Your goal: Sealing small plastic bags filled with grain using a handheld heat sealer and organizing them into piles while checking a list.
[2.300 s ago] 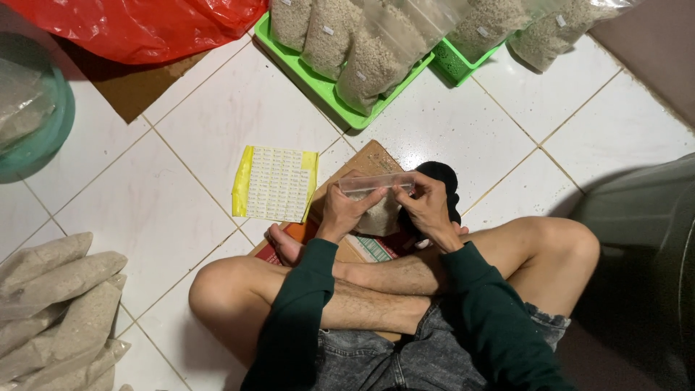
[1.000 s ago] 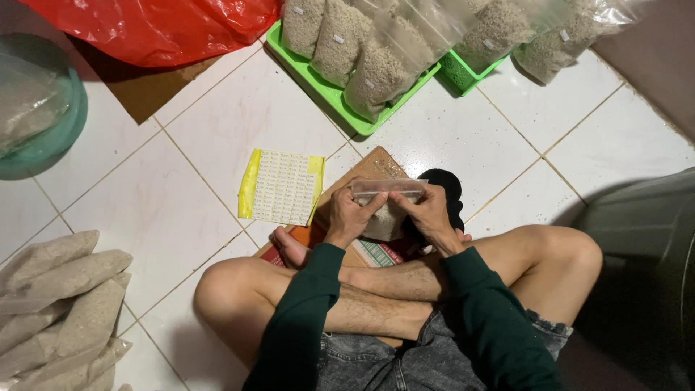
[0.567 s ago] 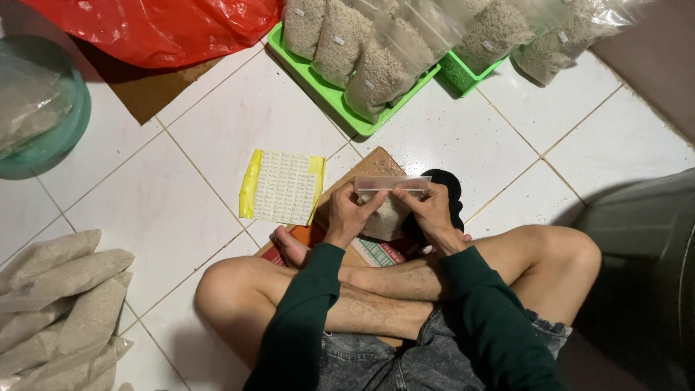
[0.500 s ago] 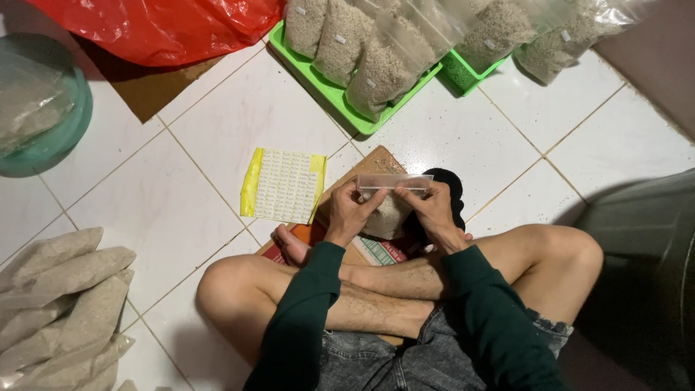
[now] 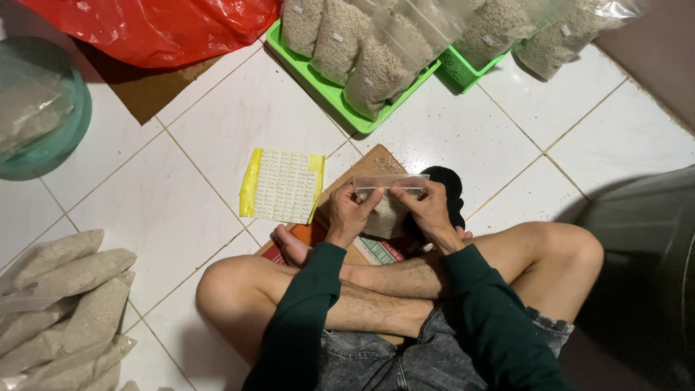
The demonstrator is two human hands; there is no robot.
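clear bag (image 5: pixel 384 206) of grain | mouth's long axis runs left-right | left hand (image 5: pixel 350 215), right hand (image 5: pixel 428 210) equally near, fingers pinching its top corners

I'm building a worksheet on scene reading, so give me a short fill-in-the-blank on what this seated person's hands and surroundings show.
1. The left hand and right hand together hold a small clear bag by its ____ edge.
2. The filled bags at the top stand in a ____ tray.
3. The sheet of labels on the floor has a ____ border.
4. The big plastic bag at the top left is ____.

Missing words: top; green; yellow; red
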